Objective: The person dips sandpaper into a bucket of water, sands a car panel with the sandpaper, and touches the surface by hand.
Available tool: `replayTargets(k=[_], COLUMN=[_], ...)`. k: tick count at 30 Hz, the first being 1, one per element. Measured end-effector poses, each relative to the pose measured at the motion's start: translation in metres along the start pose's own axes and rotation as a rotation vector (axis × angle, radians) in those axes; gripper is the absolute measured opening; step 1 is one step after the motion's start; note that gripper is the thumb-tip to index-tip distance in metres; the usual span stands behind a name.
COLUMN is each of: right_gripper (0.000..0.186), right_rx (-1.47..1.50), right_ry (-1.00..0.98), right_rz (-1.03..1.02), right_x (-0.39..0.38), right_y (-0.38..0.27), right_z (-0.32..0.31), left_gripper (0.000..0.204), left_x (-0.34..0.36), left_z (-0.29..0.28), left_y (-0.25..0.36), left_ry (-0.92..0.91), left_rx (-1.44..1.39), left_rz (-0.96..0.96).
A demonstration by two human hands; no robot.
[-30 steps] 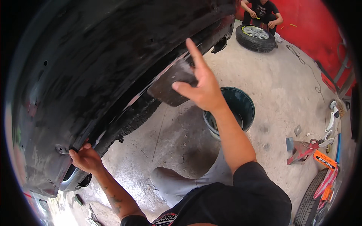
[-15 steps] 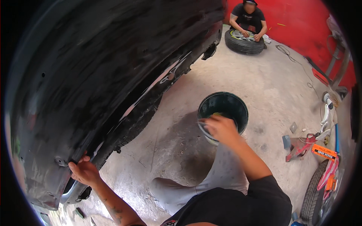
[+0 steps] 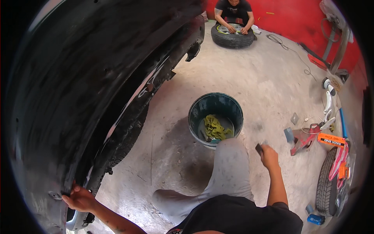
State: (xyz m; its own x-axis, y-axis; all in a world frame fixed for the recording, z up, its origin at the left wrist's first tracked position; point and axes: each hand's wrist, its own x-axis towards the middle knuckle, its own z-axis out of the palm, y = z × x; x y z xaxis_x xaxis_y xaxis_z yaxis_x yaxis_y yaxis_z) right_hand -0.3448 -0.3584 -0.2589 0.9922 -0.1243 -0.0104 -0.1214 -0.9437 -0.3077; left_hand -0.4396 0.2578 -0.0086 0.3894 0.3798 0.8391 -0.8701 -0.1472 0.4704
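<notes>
At the lower left, my left hand [image 3: 80,199] grips the lower edge of a large black car door [image 3: 74,82], its thumb on the smudged outer face and its fingers behind the edge. My right hand [image 3: 269,156] is closed on a small dark, flat rectangular piece [image 3: 259,149], held above the floor to the right of my knee. Between the door and that hand stands a dark green bucket [image 3: 198,128]. A wet yellow-green cloth [image 3: 214,126] lies in cloudy water inside it.
A person [image 3: 233,11] crouches at the far side, both hands on a wheel [image 3: 232,41]. On the right lie a white-and-black power tool [image 3: 328,93], a red tool [image 3: 306,140], an orange box [image 3: 331,139], a tire [image 3: 326,183] and a blue can [image 3: 315,219]. A cable [image 3: 288,48] trails across the floor.
My right hand has moved from over the bucket to the right and down, uncovering the cloth. My left hand stays on the door edge. The whole view has shifted slightly.
</notes>
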Motion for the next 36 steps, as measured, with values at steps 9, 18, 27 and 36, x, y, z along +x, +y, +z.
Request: replayTargets(k=[9, 18, 27, 36], right_gripper=[0.03, 0.036, 0.03, 0.031], right_rx=[1.219, 1.824, 1.758, 1.672], right_ry=[0.523, 0.194, 0.255, 0.358], right_rz=[-0.214, -0.772, -0.896, -0.905], right_x=[0.105, 0.149, 0.165, 0.158], right_y=[-0.122, -0.296, -0.329, -0.329], right_z=[-0.065, -0.166, -0.183, -0.179], left_gripper=[0.033, 0.032, 0.035, 0.036], left_x=[0.004, 0.003, 0.004, 0.006], left_z=[0.024, 0.028, 0.031, 0.03], left_y=[0.009, 0.021, 0.023, 0.022], left_ry=[0.021, 0.086, 0.076, 0.01], left_rx=[0.023, 0.136, 0.178, 0.15], left_rz=[-0.011, -0.095, -0.071, -0.091])
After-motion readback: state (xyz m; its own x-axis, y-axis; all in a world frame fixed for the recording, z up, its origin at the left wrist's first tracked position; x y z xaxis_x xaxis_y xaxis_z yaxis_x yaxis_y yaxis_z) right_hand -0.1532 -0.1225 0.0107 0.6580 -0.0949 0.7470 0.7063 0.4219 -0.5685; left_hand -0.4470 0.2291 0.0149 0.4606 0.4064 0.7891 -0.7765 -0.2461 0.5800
